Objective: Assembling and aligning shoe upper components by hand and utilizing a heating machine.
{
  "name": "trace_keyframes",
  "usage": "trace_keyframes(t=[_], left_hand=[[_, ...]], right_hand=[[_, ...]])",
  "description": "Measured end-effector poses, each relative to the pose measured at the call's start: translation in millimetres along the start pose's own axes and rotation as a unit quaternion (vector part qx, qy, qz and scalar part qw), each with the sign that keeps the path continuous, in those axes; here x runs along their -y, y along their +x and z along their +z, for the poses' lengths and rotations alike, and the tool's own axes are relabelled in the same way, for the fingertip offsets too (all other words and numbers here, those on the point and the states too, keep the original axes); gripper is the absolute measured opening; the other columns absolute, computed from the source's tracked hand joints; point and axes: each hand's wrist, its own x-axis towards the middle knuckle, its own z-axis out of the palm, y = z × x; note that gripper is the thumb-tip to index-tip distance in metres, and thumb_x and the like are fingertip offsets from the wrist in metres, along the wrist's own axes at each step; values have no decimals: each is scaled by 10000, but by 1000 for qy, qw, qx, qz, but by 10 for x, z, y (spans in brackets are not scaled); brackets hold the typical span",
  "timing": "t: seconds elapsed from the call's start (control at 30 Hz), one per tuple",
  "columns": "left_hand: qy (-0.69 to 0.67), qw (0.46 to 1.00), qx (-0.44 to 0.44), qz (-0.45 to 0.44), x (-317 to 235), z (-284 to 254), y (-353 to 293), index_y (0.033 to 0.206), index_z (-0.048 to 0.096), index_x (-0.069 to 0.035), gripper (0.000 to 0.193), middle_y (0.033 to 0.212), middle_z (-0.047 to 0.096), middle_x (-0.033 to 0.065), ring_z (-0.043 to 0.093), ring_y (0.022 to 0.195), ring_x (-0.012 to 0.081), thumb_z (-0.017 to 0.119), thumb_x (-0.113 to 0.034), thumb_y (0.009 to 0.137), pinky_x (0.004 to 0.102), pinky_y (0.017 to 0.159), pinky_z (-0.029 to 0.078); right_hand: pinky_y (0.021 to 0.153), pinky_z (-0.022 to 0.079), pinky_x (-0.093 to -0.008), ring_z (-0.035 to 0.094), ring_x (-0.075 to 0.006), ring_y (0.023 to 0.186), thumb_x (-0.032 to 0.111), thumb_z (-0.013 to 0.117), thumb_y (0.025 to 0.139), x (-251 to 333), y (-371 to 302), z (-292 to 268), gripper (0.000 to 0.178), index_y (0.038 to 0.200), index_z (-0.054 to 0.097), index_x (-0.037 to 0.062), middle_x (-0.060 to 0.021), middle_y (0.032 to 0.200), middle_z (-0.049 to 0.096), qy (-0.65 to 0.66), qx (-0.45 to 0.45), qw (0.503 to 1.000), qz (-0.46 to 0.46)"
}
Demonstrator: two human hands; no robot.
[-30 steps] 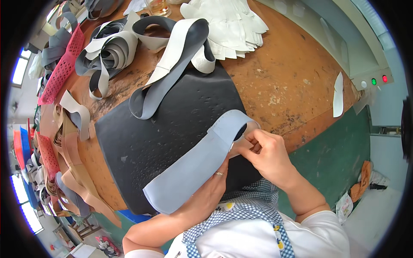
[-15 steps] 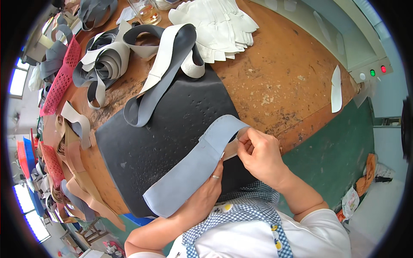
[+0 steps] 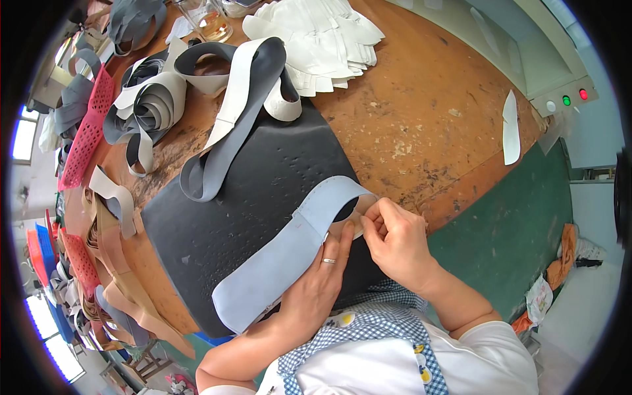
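A light grey-blue leather-like strip (image 3: pixel 270 263) with a rounded end lies on a black cutting mat (image 3: pixel 263 178). Its far part bends round in a loop toward the right, showing a beige underside, and a seam crosses it midway. My right hand (image 3: pixel 398 243) pinches the looped end between thumb and fingertips. Stretched out along the near edge, the fingers of my left hand (image 3: pixel 316 283) press flat on the beige underside; a ring is on one finger. The left thumb is hidden, apparently beneath the strip.
Coiled grey and white strips (image 3: pixel 155 99) and a long looped strip (image 3: pixel 243 99) lie beyond the mat. White cut pieces (image 3: pixel 316 43) are fanned out behind. Tan strips (image 3: pixel 118 263) and a pink perforated basket (image 3: pixel 89 131) stand left. One white piece (image 3: pixel 511 128) rests at the right edge.
My left hand's fingers have moved forward, from the strip's edge onto its beige underside close to the right hand. The loop has opened wider, and the right hand keeps its pinch.
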Motion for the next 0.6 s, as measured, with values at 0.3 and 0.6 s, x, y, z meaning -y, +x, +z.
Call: trace_keyframes(t=[0.3,0.6], left_hand=[[-7,997,-6,83,177,-204,140,1477,435,-38,677,1297,491,140,499,1222,267,614,-169,838,371,1022,423],[-271,954,-120,-49,34,69,298,1394,505,-59,632,1071,487,95,500,961,238,693,-346,863,346,857,456]], right_hand=[[500,487,-288,618,-132,543,39,727,854,-104,47,-87,204,797,533,11,-62,647,611,28,34,996,74],[650,544,-300,622,-167,755,71,786,792,120,286,-277,374,1100,581,22,-84,912,594,-14,42,998,-41]])
